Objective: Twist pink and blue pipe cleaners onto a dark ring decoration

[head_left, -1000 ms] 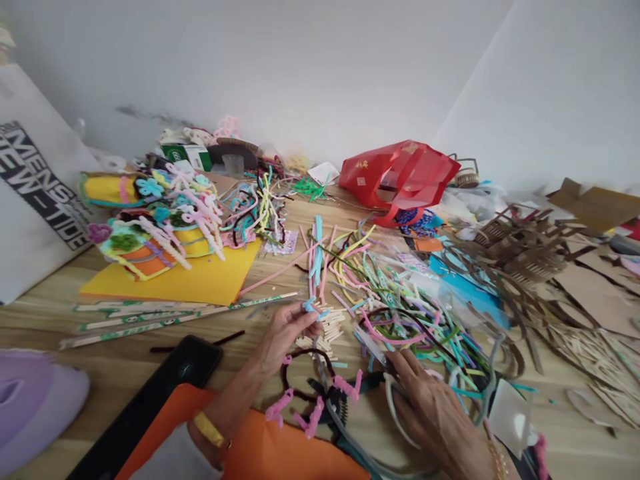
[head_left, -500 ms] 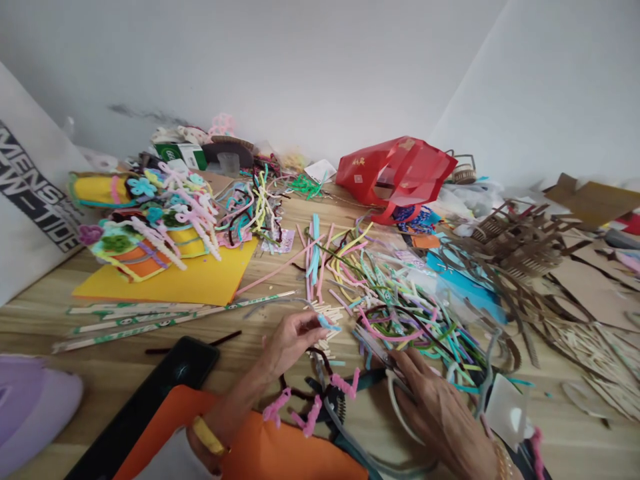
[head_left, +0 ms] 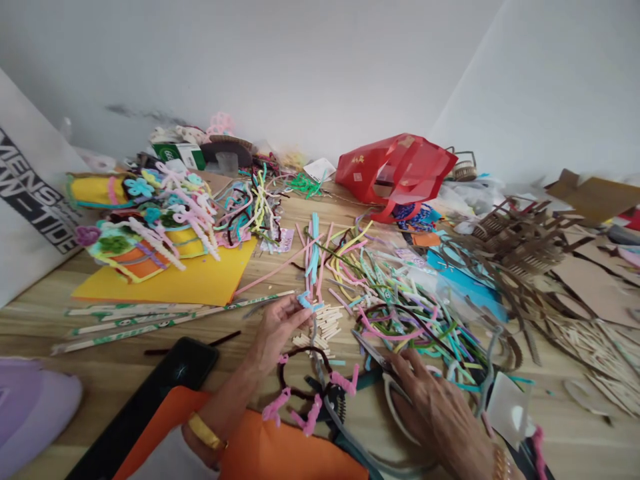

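The fingertips (head_left: 299, 312) of the person's left hand (head_left: 277, 333) pinch together on a small blue pipe-cleaner piece (head_left: 306, 302), and the hand hangs just above a heap of cut craft sticks (head_left: 320, 330). The fingers (head_left: 406, 368) of the right hand (head_left: 440, 417) curve downward beside a pair of scissors (head_left: 369, 351), whose metal blades point away to the upper left; the pictures do not settle whether those fingers grip them. A gold-coloured bangle (head_left: 205, 431) circles the left wrist, above an orange foam sheet (head_left: 280, 450).

Around the hands lie pink pipe-cleaner pieces (head_left: 277, 407) and a sprawl of many-coloured pipe cleaners (head_left: 395, 313), partly under clear plastic film (head_left: 445, 293). Farther left, pipe-cleaner-trimmed orange and yellow craft baskets (head_left: 143, 257) sit on a yellow foam sheet (head_left: 165, 283), their rims crowded with flowers and twisted stems.

Toward the wall stand a red plastic bag (head_left: 395, 167), its contents hidden, and a small woven basket (head_left: 465, 172) behind it. A clear plastic cup (head_left: 227, 163) stands near a green-and-white box (head_left: 177, 155). A white tote bag (head_left: 30, 193) leans at the table's left edge, and cardboard lattice baskets (head_left: 520, 247) lie to the right.
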`<state>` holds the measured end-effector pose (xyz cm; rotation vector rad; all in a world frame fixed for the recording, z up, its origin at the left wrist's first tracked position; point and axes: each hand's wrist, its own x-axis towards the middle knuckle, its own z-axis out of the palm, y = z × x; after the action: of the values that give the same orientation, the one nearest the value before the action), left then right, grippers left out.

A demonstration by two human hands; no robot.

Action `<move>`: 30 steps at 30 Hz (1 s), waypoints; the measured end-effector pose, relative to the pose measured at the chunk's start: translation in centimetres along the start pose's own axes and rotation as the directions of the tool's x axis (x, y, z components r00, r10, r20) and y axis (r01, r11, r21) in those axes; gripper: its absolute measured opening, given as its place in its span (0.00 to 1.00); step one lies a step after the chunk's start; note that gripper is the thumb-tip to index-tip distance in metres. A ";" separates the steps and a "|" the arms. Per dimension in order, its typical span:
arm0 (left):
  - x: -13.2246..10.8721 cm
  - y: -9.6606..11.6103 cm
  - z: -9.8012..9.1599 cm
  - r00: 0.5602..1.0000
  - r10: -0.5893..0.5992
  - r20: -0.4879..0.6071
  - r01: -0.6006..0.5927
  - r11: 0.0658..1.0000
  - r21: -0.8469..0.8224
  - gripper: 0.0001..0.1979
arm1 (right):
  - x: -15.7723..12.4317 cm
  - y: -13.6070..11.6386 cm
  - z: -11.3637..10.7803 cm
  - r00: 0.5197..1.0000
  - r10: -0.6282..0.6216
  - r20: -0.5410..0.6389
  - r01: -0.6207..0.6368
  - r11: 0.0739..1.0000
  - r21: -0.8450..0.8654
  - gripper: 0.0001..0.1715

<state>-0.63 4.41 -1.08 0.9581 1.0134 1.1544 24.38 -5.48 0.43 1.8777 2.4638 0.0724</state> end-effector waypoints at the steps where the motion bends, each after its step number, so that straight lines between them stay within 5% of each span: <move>1: 0.0 0.0 0.0 1.000 -0.007 0.005 0.007 1.000 0.006 0.07 | 0.0 0.0 -0.2 1.000 -0.004 0.018 0.004 1.000 -0.015 0.24; 8: -0.2 -0.2 0.2 0.997 -0.058 0.056 0.056 0.998 0.038 0.08 | 1.1 0.5 -2.8 0.996 -0.088 0.026 0.089 0.995 -0.043 0.25; 14: -0.5 -0.4 0.0 0.984 -0.049 0.172 0.034 0.995 0.090 0.08 | 5.3 -0.7 -4.9 0.976 -0.219 0.014 0.210 0.948 0.240 0.17; 22: -0.5 -0.9 0.0 0.963 -0.052 0.265 0.020 0.992 0.125 0.10 | 10.0 -3.1 -1.9 0.948 -0.296 -0.117 0.299 0.702 0.646 0.10; 30: -0.2 -1.1 0.0 0.961 -0.006 0.278 -0.054 0.977 0.208 0.08 | 10.7 -3.0 -0.7 0.946 -0.298 -0.127 0.290 0.606 0.741 0.02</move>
<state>-0.41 4.04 -2.09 1.2690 0.9107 0.9103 18.64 4.08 0.84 1.5526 3.0259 -1.1552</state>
